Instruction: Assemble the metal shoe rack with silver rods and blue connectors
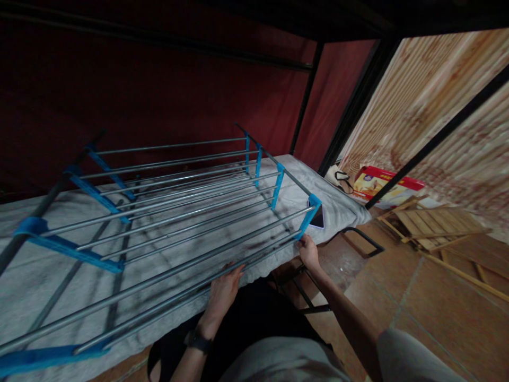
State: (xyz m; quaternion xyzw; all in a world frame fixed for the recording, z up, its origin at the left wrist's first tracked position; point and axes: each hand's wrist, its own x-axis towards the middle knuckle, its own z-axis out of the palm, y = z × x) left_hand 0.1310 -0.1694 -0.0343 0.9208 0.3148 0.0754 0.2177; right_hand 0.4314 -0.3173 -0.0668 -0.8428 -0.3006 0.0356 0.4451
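Note:
A rack of grey metal tubes [167,280] with blue plastic brackets [310,216] lies on its side across a grey-covered bed [334,199]. My left hand [226,289], with a dark band on its wrist, has its fingers bent over a tube at the near edge of the rack. At the right end, my right hand [309,253] is closed around the lower tip of the nearest blue bracket, where a tube meets it. Part of its grip is hidden. A dark-screened phone [317,217] rests on the bed just behind that bracket.
Black bed-frame posts [350,109] and overhead bars surround the bed, with a dark red cloth [159,79] behind. On the tiled floor to the right are a black metal-framed seat [345,254], a folded wooden piece [441,225] and a red-and-yellow box [385,185].

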